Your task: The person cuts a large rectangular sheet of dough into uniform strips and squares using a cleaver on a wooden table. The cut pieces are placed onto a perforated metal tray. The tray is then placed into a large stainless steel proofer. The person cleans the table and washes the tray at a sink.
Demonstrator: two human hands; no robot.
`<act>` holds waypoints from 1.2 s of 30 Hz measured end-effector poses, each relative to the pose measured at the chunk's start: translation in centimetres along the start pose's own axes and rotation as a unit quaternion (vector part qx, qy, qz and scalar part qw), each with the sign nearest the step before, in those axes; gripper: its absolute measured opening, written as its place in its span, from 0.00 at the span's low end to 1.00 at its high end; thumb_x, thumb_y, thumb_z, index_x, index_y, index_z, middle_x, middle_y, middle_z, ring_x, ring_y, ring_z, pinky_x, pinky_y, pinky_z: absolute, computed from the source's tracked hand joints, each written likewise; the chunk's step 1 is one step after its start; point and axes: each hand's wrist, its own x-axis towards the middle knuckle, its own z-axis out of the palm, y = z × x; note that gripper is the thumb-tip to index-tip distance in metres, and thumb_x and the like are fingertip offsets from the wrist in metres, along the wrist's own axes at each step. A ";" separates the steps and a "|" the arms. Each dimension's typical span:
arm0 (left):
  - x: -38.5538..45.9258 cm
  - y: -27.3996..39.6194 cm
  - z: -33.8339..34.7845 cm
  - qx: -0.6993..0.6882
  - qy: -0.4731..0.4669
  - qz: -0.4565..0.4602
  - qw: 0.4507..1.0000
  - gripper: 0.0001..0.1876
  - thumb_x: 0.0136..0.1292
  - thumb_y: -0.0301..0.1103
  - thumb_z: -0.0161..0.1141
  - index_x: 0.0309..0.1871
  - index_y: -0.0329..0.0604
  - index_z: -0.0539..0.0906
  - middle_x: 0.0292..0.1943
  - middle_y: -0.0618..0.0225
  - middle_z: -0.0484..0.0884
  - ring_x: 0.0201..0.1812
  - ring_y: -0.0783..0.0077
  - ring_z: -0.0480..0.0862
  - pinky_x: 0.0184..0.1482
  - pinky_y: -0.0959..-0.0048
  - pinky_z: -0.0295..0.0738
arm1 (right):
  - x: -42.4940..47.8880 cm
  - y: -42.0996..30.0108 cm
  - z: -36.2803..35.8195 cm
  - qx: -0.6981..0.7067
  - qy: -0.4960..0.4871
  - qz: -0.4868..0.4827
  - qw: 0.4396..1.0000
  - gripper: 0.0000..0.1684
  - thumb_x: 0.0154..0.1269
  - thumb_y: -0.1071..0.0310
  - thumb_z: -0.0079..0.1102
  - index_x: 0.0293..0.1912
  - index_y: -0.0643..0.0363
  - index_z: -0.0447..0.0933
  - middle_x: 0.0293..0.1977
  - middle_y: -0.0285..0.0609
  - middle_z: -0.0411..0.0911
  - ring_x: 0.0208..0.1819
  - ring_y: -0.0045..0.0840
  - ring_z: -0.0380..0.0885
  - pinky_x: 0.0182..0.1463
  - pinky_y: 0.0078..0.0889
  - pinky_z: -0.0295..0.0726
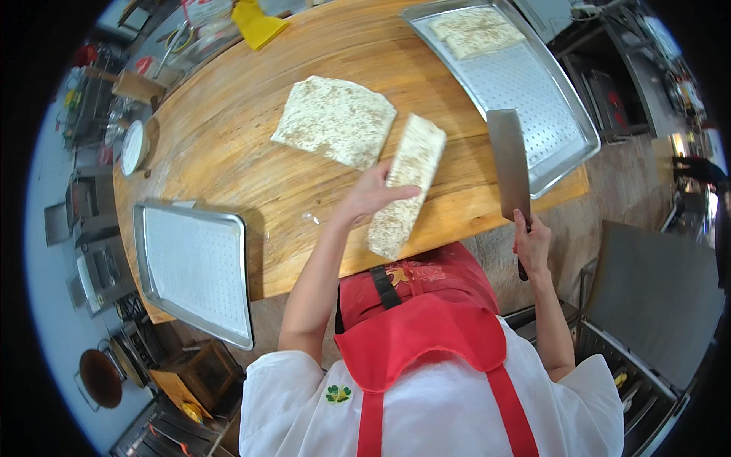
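Note:
My left hand (380, 194) grips a long strip of flat speckled dough (412, 165) by its side, thumb on top, near the front edge of the wooden table (228, 148). Beyond it lies a wider sheet of the same dough (337, 120), flat on the wood. My right hand (532, 240) is closed round the handle of a cleaver (508, 163), whose broad blade points away from me, over the table and beside the rim of a perforated metal tray (457, 77). At that tray's far end lie flat speckled dough pieces (477, 31).
A second perforated metal tray (194, 268) overhangs the table's front left edge. A white bowl (135, 147) stands at the left edge. A yellow cloth-like item (256, 25) and a wooden block with a handle (137, 87) are at the far left side.

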 end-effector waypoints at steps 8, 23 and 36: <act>7.0 -7.3 4.4 0.256 -0.101 -0.038 0.961 0.29 0.55 0.40 0.68 0.58 0.35 0.74 0.50 0.58 0.80 0.49 0.67 0.79 0.53 0.70 0.72 | -0.4 3.1 1.4 -0.083 -0.024 -0.138 0.987 0.15 0.67 0.60 0.53 0.34 0.62 0.77 0.21 0.56 0.76 0.26 0.50 0.76 0.28 0.44 0.73; 9.9 -0.8 6.0 0.538 0.131 0.260 0.791 0.23 0.72 0.38 0.40 0.67 0.39 0.64 0.69 0.56 0.60 0.72 0.53 0.52 0.71 0.53 0.43 | 5.2 2.1 2.8 -0.275 -0.142 -0.282 0.908 0.18 0.69 0.59 0.47 0.30 0.63 0.72 0.20 0.55 0.77 0.25 0.49 0.78 0.29 0.49 0.76; 11.8 -3.4 5.9 0.624 0.098 0.209 0.747 0.23 0.70 0.35 0.44 0.67 0.43 0.64 0.69 0.63 0.61 0.73 0.50 0.48 0.69 0.45 0.45 | 7.4 5.7 6.1 -0.287 -0.198 -0.265 0.899 0.19 0.69 0.56 0.47 0.30 0.63 0.70 0.20 0.53 0.76 0.23 0.48 0.77 0.26 0.48 0.75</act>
